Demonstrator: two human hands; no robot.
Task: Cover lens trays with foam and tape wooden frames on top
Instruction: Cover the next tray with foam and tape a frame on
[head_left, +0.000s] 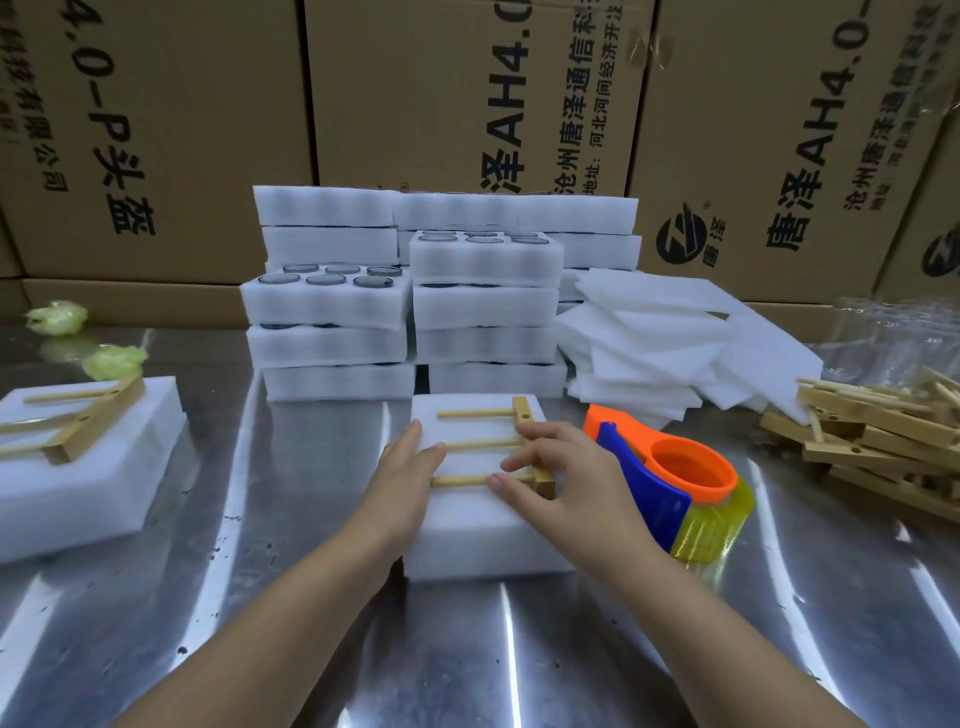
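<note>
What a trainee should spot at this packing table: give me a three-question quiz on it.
1. True or false: the tape dispenser lies left of the foam-covered tray.
2. Fill in: the spare frames are piled on the table's ___ side.
3. The right hand's fingers rest on: A the wooden frame, B the tape dispenser, C the spare frames?
Key: 1 false, it lies to the right; 2 right; 3 A.

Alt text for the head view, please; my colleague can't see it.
The left hand touches a foam-covered tray and the right hand rests on the wooden frame atop it. A tape dispenser lies to its right; stacked lens trays stand behind.
</note>
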